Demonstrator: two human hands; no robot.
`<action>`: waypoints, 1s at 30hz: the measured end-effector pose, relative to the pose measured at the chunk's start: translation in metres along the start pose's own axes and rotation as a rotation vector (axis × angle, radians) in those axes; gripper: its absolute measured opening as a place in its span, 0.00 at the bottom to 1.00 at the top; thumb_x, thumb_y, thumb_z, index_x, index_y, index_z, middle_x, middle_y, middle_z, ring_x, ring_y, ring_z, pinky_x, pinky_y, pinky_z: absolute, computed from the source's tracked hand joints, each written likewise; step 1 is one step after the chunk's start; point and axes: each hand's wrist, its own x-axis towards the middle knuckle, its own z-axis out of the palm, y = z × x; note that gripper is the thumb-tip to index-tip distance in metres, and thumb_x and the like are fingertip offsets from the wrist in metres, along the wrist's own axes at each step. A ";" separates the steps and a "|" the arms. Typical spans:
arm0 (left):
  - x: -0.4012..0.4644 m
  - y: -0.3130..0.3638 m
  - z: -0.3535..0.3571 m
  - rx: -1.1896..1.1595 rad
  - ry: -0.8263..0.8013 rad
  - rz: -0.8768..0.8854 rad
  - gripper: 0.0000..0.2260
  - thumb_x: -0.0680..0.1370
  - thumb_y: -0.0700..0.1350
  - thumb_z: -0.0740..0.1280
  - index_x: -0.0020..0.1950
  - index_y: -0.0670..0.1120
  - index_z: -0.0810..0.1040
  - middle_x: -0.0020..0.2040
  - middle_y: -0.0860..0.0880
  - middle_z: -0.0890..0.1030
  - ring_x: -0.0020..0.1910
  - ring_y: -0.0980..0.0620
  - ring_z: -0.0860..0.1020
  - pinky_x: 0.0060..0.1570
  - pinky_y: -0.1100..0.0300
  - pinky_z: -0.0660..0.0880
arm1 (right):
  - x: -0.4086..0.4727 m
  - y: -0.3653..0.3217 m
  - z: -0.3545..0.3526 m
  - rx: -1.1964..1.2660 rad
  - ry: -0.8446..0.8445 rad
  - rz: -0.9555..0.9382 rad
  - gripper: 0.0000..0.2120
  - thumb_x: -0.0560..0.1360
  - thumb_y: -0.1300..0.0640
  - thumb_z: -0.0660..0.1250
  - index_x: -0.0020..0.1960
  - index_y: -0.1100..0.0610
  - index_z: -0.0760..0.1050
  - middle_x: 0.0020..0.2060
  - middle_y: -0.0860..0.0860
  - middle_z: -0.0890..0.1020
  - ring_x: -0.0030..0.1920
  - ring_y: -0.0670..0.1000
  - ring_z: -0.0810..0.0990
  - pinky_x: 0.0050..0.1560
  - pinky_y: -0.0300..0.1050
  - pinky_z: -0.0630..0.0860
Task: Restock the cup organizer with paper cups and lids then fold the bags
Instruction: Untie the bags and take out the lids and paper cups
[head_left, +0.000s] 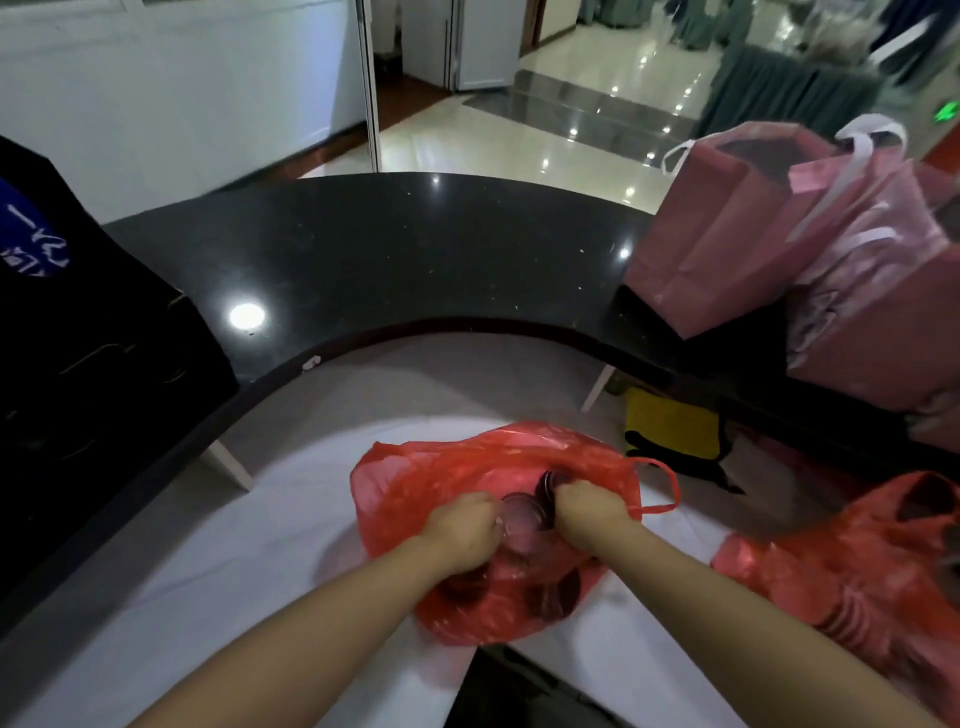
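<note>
My red bag (415, 478) lies open on the table (218, 545), dark lids (524, 512) inside; second red bag (852, 566) right of it.

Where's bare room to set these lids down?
White cloth left of the red bag is free, as is the black counter between the black box and pink bags. The right side is crowded by the second red bag.

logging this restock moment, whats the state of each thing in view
red bag: open, on the white cloth, both hands inside its mouth
lids: stacked inside the red bag, being gripped
left hand: fingers curled on the lids
right hand: fingers curled on the lids
second red bag: crumpled, lying at right, untouched
pink bags: upright on the black counter, tops open
</note>
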 end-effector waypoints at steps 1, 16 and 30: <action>0.005 0.001 0.000 0.008 0.001 -0.009 0.19 0.80 0.52 0.60 0.71 0.52 0.73 0.69 0.49 0.73 0.68 0.43 0.72 0.63 0.49 0.74 | 0.001 0.002 -0.004 -0.001 -0.001 0.016 0.15 0.79 0.61 0.58 0.64 0.57 0.74 0.60 0.56 0.79 0.59 0.60 0.81 0.55 0.53 0.77; 0.046 -0.004 -0.002 0.100 -0.188 -0.193 0.18 0.81 0.48 0.59 0.68 0.44 0.75 0.68 0.42 0.76 0.64 0.39 0.76 0.61 0.46 0.76 | 0.061 -0.001 -0.010 0.027 -0.042 -0.014 0.21 0.79 0.61 0.60 0.71 0.59 0.69 0.68 0.62 0.70 0.65 0.64 0.75 0.63 0.57 0.74; 0.045 -0.010 -0.023 0.349 -0.342 -0.114 0.16 0.81 0.52 0.59 0.62 0.46 0.79 0.61 0.43 0.80 0.58 0.40 0.79 0.52 0.50 0.77 | 0.074 0.052 -0.029 -0.004 -0.317 0.017 0.29 0.75 0.38 0.67 0.73 0.47 0.68 0.68 0.50 0.77 0.66 0.56 0.76 0.63 0.50 0.74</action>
